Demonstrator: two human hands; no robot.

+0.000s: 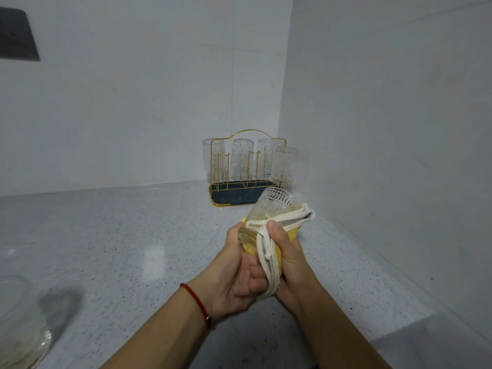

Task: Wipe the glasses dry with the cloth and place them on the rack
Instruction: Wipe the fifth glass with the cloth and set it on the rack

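- Head view: the embossed glass tumbler [269, 209] is held above the speckled worktop [119, 235], just before the gold wire rack [247, 166].
- Left hand [239, 267] cups its base; right hand [287, 251] grips the yellow cloth [277, 255] round it.
- Judged light, rigid, breakable, perhaps slippery if wet; hold the ribbed wall.

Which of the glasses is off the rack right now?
The glass held in both hands, wrapped in the yellow cloth. The other four glasses sit upside down on the gold rack.
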